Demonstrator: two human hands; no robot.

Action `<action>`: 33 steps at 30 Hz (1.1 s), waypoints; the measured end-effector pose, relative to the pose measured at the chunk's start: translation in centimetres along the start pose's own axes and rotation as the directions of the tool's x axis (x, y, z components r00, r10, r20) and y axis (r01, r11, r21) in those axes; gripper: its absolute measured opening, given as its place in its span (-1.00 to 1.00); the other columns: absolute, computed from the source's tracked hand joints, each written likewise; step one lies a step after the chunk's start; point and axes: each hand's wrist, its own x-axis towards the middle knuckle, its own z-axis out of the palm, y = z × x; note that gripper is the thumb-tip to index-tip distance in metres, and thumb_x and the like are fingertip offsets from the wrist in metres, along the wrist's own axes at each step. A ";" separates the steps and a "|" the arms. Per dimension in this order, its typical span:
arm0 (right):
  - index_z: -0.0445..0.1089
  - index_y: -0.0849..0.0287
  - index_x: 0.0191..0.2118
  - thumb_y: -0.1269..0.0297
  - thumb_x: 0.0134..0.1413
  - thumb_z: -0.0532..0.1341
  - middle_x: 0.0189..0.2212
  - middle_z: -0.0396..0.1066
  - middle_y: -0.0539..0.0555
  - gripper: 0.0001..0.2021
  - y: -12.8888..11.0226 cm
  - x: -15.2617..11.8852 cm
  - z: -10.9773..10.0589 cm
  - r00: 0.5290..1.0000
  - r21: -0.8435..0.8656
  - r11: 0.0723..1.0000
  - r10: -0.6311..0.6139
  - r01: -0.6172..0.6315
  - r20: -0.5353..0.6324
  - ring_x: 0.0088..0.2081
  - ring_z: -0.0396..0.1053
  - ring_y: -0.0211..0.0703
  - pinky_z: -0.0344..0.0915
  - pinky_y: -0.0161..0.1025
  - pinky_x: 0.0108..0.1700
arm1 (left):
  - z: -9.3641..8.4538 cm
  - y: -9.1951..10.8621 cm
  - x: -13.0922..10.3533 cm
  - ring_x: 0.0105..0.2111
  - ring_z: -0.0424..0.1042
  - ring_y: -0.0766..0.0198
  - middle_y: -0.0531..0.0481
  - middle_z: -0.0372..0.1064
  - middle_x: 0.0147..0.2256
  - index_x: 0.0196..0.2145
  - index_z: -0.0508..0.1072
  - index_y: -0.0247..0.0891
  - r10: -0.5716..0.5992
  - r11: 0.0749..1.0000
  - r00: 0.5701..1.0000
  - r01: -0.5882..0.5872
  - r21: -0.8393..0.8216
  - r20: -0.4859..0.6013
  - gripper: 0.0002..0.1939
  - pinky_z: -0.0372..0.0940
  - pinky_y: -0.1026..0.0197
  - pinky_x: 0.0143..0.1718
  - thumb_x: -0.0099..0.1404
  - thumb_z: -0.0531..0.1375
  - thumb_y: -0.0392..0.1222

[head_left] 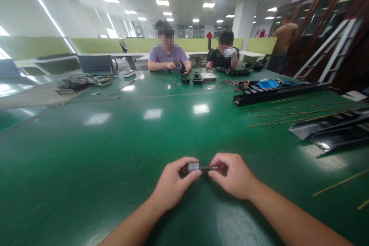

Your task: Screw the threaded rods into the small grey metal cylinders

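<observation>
Low over the near part of the green table, I hold a small part with a silver-grey cylinder (pixel 193 167) at its left end and a thin dark shaft (pixel 205 168) running right. My left hand (pixel 175 180) is closed round the cylinder, thumb below and index finger above. The shaft's right end sits between the thumb and fingers of my right hand (pixel 233 175). The part lies about level between both hands. Its exact kind cannot be made out, and my fingers hide both ends.
The green table (pixel 115 150) stretches away. Long black channels (pixel 276 91) and thin brass-coloured rods (pixel 291 114) lie to the right. Small black boxes (pixel 197 81) stand at the far side, before two seated people. Tangled parts (pixel 77 83) lie far left. A ladder (pixel 331 50) leans behind.
</observation>
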 end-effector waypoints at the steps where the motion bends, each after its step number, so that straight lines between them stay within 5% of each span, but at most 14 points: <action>1: 0.41 0.16 -0.43 0.38 -0.02 0.30 -0.57 0.40 -0.04 -0.95 0.0 0.0 0.0 1.000 0.003 1.000 0.002 -0.002 0.000 -0.53 0.33 -0.25 0.18 -0.34 -0.45 | 0.0 0.0 0.0 -0.25 0.45 0.17 0.03 0.52 -0.24 -0.16 0.55 -0.17 0.003 1.000 1.000 -0.003 0.003 -0.001 -0.75 0.27 0.22 -0.20 0.24 0.25 -0.04; 33: 0.42 0.16 -0.42 0.39 -0.02 0.30 -0.56 0.41 -0.04 -0.96 -0.1 0.1 -0.2 1.000 0.015 1.000 0.005 -0.005 -0.005 -0.53 0.34 -0.25 0.21 -0.35 -0.45 | 0.0 -0.1 -0.1 -0.29 0.43 0.18 0.02 0.50 -0.27 -0.16 0.54 -0.18 -0.010 1.000 1.000 0.010 -0.027 -0.007 -0.72 0.25 0.22 -0.24 0.25 0.23 0.00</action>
